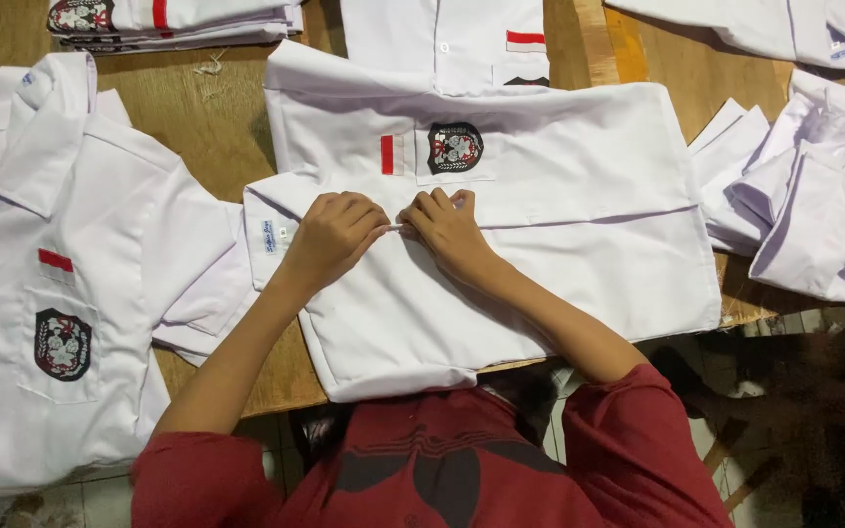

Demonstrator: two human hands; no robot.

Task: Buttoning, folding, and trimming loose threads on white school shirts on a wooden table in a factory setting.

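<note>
A white short-sleeved shirt (559, 186) lies flat across the wooden table (212, 127), its chest pocket with a dark round badge and a red-and-white patch facing up. My left hand (333, 238) and my right hand (449, 231) sit side by side on the shirt's front opening, just below the badge. Both have fingers curled and pinch the fabric edge between them. My forearms reach in from the bottom, out of dark red sleeves.
Another white shirt (51, 293) with the same badge lies at the left. Folded shirts (178, 18) are stacked at the back left, one more shirt (452, 39) at the back centre, loose white shirts (814, 196) at the right. The table's front edge is near my body.
</note>
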